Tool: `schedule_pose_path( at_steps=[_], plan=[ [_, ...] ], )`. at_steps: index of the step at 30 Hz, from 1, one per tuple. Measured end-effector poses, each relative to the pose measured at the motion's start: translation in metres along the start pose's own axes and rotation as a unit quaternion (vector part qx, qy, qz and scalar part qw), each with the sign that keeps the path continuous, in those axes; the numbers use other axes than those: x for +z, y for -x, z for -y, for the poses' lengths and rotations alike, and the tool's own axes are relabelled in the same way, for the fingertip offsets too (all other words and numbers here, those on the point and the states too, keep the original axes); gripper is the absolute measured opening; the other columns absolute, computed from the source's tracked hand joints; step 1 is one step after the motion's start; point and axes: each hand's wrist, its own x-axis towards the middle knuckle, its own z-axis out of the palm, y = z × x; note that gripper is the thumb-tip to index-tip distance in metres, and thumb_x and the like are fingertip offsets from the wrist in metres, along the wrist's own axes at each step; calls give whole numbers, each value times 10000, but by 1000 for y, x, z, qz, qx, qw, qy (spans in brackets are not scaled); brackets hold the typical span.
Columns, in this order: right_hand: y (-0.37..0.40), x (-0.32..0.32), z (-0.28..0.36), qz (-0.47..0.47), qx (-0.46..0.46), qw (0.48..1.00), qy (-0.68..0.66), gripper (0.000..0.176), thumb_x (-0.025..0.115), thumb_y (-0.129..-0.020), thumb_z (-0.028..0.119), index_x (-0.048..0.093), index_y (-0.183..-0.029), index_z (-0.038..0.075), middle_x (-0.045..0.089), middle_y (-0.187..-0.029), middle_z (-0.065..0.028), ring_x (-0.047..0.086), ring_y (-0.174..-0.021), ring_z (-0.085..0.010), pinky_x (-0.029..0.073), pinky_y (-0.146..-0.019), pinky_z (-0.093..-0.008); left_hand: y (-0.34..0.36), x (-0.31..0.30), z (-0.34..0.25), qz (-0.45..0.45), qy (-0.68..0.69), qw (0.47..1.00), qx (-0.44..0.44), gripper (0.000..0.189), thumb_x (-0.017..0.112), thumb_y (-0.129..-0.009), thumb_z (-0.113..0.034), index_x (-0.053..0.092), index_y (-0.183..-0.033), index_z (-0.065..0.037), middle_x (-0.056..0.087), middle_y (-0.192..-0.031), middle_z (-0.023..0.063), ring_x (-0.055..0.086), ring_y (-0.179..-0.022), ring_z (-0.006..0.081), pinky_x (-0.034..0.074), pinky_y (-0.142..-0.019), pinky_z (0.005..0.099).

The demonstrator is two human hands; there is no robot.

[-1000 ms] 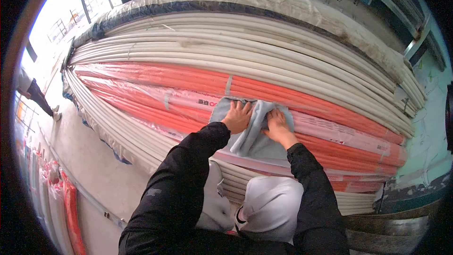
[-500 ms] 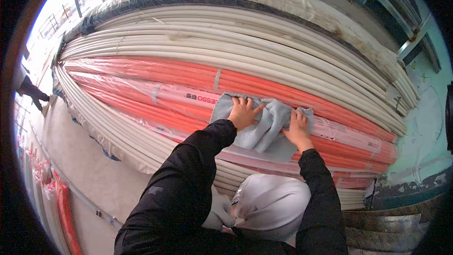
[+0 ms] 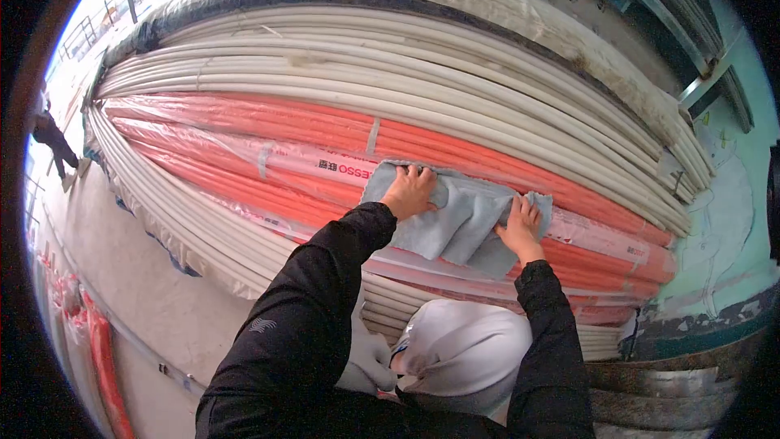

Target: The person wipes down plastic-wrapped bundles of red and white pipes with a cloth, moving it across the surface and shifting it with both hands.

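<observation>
Since the earlier frame, your right hand (image 3: 522,226) has gone a bit farther from your left hand (image 3: 412,193), and the grey cloth (image 3: 463,223) is more spread out. Your left hand is half open, fingers bent over the cloth's top edge near one end. Your right hand is half open too, bent on the other end; I cannot tell if either one pinches the cloth. The cloth lies on the red pipes (image 3: 325,202) in their shiny wrap, just beside the pink label (image 3: 348,169), with folds in the middle. It looks light, soft and floppy, so it should bend easily and not break. The wrap looks slippery, so the cloth may slide. The corners and edges seem best to hold. White pipes (image 3: 390,73) lie past the red ones, and your knee (image 3: 467,341) is close by.
</observation>
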Motion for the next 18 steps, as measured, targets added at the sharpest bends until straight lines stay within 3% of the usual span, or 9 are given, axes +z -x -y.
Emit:
schedule_pose_path(
  at_steps=[3,7,10,15,18],
  plan=[
    [0,6,4,0,3,1000,3,1004,855,-755,331,293,-1523,13,306,-1545,-204,265,-1433,-501,185,-1178,-654,5,2,11,-42,9,999,17,840,687,-771,-647,546,-1336,-43,559,-1212,110,562,-1115,319,497,-856,512],
    [-1,-5,31,41,15,999,1,1074,852,-756,269,189,-1561,12,275,-1554,-218,241,-1450,-489,179,-1184,-639,12,-4,28,-6,29,999,17,844,665,-770,-675,563,-1316,-40,563,-1201,104,564,-1106,312,501,-862,482],
    [-3,2,46,-6,-29,999,-13,1095,852,-752,296,184,-1588,65,338,-1512,-223,292,-1417,-519,194,-1161,-674,24,-8,44,5,19,1000,8,845,650,-779,-689,568,-1309,-36,569,-1194,101,563,-1112,313,501,-866,480],
    [-2,-8,80,-31,-137,989,45,1102,856,-748,359,185,-1613,233,446,-1375,-220,452,-1280,-511,320,-1081,-660,45,-11,78,27,23,999,-15,863,640,-795,-694,536,-1352,-43,579,-1195,98,567,-1117,317,494,-883,497],
    [-2,-14,106,-34,-188,978,84,1057,851,-744,412,243,-1597,272,476,-1305,-202,509,-1200,-480,379,-1022,-640,65,-6,103,-18,-14,1000,-15,880,648,-798,-682,487,-1409,-69,584,-1194,98,573,-1102,325,488,-893,514]
  ],
)
